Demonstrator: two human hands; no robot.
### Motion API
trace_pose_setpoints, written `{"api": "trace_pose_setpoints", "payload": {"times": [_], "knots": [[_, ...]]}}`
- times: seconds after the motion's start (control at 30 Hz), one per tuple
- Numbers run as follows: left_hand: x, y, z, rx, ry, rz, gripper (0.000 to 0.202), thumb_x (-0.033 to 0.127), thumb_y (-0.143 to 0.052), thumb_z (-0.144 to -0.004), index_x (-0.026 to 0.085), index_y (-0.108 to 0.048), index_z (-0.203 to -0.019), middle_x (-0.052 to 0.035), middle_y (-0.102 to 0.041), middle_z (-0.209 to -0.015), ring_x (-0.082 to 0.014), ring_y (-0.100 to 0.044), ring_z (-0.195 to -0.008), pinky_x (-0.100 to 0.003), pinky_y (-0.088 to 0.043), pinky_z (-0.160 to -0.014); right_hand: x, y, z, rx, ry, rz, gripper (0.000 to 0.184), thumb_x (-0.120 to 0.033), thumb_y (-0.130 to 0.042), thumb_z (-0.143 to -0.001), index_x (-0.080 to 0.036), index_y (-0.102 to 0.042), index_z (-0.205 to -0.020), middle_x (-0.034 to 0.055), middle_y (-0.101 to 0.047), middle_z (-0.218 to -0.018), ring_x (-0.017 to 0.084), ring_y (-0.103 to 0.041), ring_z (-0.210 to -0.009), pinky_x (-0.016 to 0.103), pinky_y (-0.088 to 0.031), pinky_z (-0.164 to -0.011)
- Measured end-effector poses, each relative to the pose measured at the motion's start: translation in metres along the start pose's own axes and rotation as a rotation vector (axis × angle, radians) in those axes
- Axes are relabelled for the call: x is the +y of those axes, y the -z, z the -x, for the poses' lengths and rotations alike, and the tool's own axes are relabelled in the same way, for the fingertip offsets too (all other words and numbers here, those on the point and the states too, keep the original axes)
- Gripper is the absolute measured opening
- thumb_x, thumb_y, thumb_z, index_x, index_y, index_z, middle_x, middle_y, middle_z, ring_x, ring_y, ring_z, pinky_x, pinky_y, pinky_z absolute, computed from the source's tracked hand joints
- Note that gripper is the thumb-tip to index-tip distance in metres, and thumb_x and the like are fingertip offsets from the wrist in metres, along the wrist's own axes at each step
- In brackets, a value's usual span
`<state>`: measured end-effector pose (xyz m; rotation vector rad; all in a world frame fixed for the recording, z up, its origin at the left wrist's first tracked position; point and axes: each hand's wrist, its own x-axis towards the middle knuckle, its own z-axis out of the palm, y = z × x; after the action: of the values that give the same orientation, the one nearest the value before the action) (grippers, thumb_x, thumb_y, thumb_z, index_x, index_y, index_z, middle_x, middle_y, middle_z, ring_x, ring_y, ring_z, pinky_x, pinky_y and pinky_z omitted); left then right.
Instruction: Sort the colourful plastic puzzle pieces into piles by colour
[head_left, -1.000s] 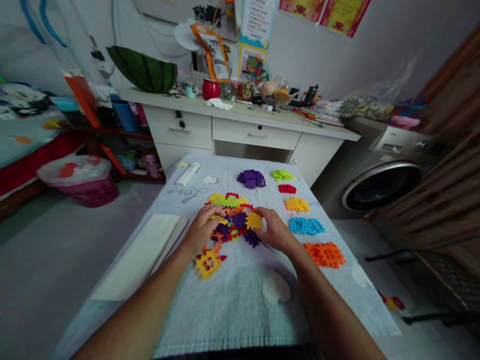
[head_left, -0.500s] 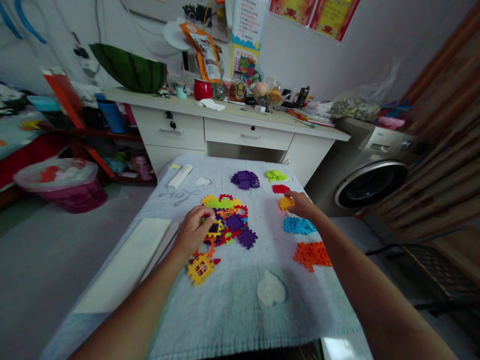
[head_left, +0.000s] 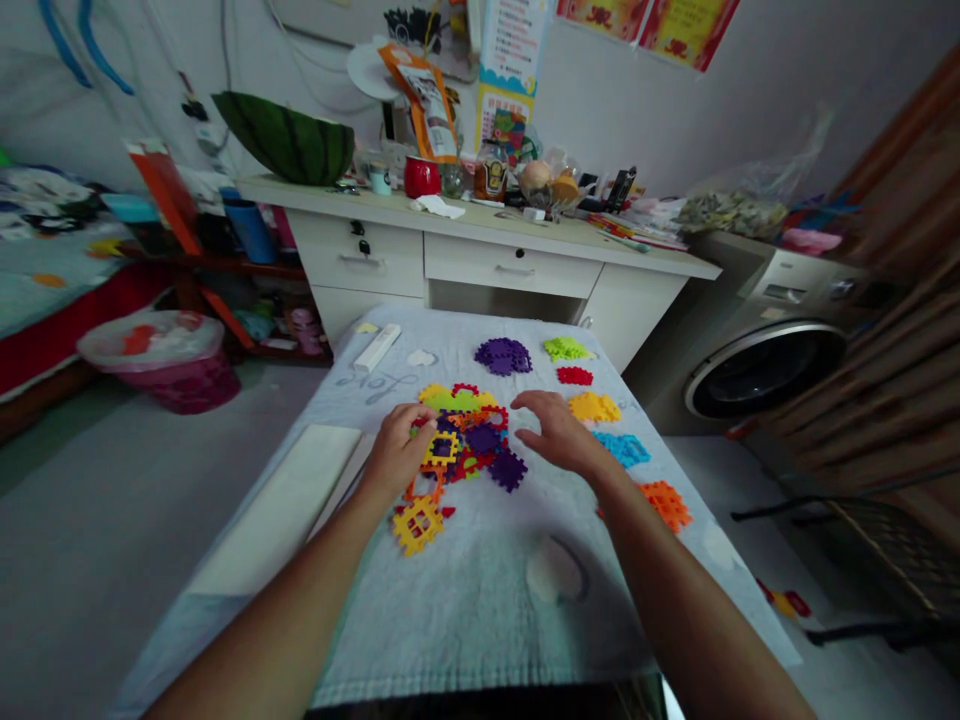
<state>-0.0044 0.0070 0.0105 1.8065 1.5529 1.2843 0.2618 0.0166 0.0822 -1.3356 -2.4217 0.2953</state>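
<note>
A mixed heap of toothed plastic building pieces [head_left: 481,438] in purple, yellow, red, orange and green lies mid-table. At its left edge is my left hand [head_left: 397,450], fingers curled together; whatever is between them is too small to make out. My right hand [head_left: 559,432] hovers at the heap's right side, thumb and fingers apart, holding nothing. Sorted by colour, a green pile [head_left: 566,348], red pile [head_left: 574,376], yellow pile [head_left: 595,407], blue pile [head_left: 624,450] and orange pile [head_left: 666,506] run down the right side. Farther back sits a purple pile [head_left: 502,356].
A cloth [head_left: 480,610] covers the table. Along its left side lies a long white board [head_left: 277,510], with a white remote-like object [head_left: 377,347] at the back left. Behind stands a white desk [head_left: 367,250] with a watermelon piece [head_left: 289,140]; a washing machine [head_left: 757,350] is at right.
My right hand has let go of a yellow piece at the yellow pile and moved left to the mixed heap. My left hand stays at the heap. The view has shifted slightly.
</note>
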Motion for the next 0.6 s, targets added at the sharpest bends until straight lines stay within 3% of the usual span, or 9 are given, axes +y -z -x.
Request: {"api": "trace_pose_setpoints", "payload": {"times": [0.1,0.2,0.37,0.6], "knots": [[-0.001,0.002,-0.001,-0.003,0.030,0.003,0.021,0.033,-0.049,-0.081,0.021,-0.062,-0.093,-0.0044,-0.062,-0.101,-0.0218,-0.058,-0.104,-0.038,-0.044,-0.099,-0.043,-0.027,-0.005,-0.027,0.112,-0.084,0.034,-0.025,-0.067,-0.081,-0.018,-0.061,-0.114,0.0101,-0.063,-0.121,0.024,-0.054,-0.115,0.041,-0.037,-0.102],[-0.004,0.003,-0.003,0.005,0.069,0.018,0.022,0.031,-0.048,-0.080,0.021,-0.061,-0.094,-0.0043,-0.062,-0.103,-0.0220,-0.057,-0.106,-0.039,-0.043,-0.101,-0.064,-0.055,-0.009,-0.010,0.137,-0.103,0.048,-0.036,-0.069,-0.081,-0.018,-0.056,-0.124,0.0117,-0.060,-0.126,0.026,-0.049,-0.118,0.044,-0.034,-0.103],[-0.010,0.000,-0.004,0.017,0.100,0.040,0.028,0.020,-0.045,-0.073,0.021,-0.061,-0.095,-0.0045,-0.062,-0.106,-0.0216,-0.057,-0.109,-0.040,-0.042,-0.104,-0.067,-0.081,-0.011,0.025,0.090,-0.109,0.046,-0.028,-0.068,-0.082,-0.021,-0.056,-0.126,0.0109,-0.060,-0.127,0.028,-0.046,-0.119,0.047,-0.032,-0.103],[-0.013,0.003,-0.004,-0.044,0.059,-0.006,0.038,0.018,-0.047,-0.068,0.021,-0.060,-0.104,-0.0051,-0.060,-0.113,-0.0221,-0.055,-0.113,-0.041,-0.041,-0.105,-0.059,-0.074,-0.008,0.137,0.041,-0.158,0.041,-0.025,-0.069,-0.080,-0.020,-0.060,-0.120,0.0095,-0.063,-0.120,0.026,-0.049,-0.115,0.045,-0.035,-0.103]]}}
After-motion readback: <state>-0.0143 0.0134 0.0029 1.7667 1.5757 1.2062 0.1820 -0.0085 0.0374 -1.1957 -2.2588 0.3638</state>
